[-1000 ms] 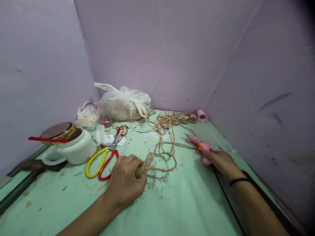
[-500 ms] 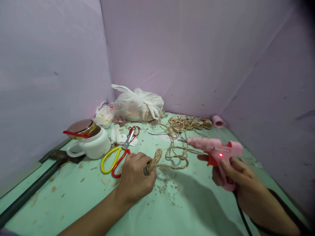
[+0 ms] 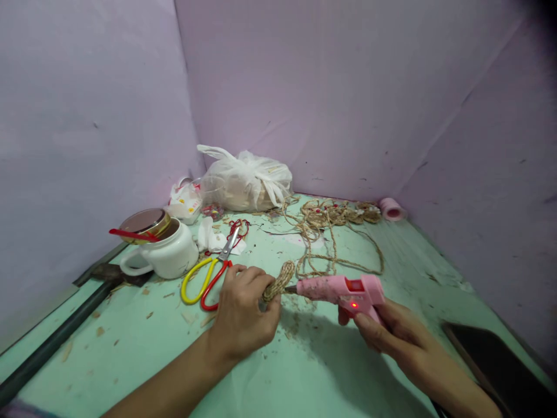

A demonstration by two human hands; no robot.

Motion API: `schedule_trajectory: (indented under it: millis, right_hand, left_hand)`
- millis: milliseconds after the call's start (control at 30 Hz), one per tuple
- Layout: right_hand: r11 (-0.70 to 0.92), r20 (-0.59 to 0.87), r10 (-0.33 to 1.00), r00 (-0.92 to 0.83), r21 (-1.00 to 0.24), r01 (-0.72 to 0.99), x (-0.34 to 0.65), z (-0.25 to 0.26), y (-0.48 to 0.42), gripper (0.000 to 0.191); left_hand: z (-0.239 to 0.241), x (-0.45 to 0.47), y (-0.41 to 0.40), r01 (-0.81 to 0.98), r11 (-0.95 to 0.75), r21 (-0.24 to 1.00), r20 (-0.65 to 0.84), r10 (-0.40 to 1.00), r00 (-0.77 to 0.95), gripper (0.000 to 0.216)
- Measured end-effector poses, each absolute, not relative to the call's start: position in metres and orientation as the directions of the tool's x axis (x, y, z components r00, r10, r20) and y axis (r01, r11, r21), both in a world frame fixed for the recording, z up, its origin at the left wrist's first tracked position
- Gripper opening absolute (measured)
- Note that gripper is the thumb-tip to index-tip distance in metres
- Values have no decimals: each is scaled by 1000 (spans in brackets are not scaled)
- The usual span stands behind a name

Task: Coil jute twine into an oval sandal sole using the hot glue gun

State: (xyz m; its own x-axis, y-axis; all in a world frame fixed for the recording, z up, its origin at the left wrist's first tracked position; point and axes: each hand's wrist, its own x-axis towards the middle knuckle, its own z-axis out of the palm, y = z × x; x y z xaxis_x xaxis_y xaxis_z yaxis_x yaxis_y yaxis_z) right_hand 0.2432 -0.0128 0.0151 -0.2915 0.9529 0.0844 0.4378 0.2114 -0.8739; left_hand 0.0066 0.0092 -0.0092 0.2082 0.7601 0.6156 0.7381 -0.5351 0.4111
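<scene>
My left hand (image 3: pixel 247 310) is closed around a piece wrapped in braided jute rope (image 3: pixel 282 280). The rounded rope-covered end sticks out past my fingers; most of the rest is hidden in the palm. A pink hot glue gun (image 3: pixel 335 290) with a lit red light is gripped in my right hand (image 3: pixel 394 334). Its metal nozzle is at the right side of the rope piece, touching it or very close. Loose jute rope (image 3: pixel 334 247) lies behind the gun. Yellow-and-red-handled scissors (image 3: pixel 215 270) lie just beyond my left hand.
At left stand a white mug (image 3: pixel 174 252) with a gold-rimmed lid (image 3: pixel 145 223) and a long-handled hammer (image 3: pixel 65 325). Further back are a white plastic bag (image 3: pixel 248 183), rope flowers (image 3: pixel 348 213) and a pink roll (image 3: pixel 392 210). A dark flat phone-like object (image 3: pixel 491 360) lies at right.
My right hand has brought the glue gun left and down, its nozzle now at the rope piece. The loose rope has shifted. My left hand has hardly moved. The dark flat object shows more.
</scene>
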Motion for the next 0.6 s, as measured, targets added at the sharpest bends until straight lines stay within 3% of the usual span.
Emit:
schedule_trajectory:
  millis: [600]
  right_hand:
    - [118, 13, 961, -277, -924, 363, 247, 7, -13, 36]
  left_hand:
    - [-10, 6, 9, 710, -561, 426, 618, 753, 224, 14]
